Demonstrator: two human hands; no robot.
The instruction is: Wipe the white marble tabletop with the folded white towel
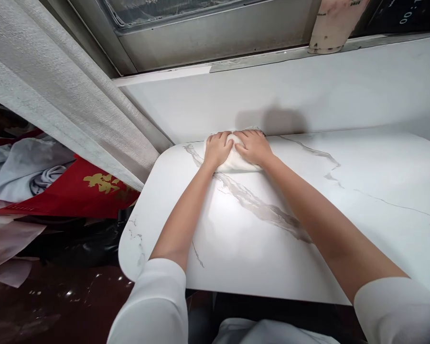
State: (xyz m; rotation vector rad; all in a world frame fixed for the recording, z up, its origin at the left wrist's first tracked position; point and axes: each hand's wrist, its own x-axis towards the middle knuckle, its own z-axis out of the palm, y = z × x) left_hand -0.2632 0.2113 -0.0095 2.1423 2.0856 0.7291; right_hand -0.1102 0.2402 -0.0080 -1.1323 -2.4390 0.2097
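A folded white cloth (236,161) lies against the back edge of the white marble-patterned table (251,258). My left hand (218,149) rests on the left part of the cloth, with its fingers curving over the far side and its thumb pointing right. On the right part, my right hand (253,145) grips the cloth in the same way, its thumb pointing left toward the other. The two hands almost touch. The far side of the cloth is mostly hidden under the fingers.
Behind the table rises a white wall panel (186,105) with a metal window frame (215,43) above. A patterned cup (331,28) and a dark display (408,19) stand on the ledge. A pale curtain (75,95) hangs left, beside a red bag (96,191) with clothes.
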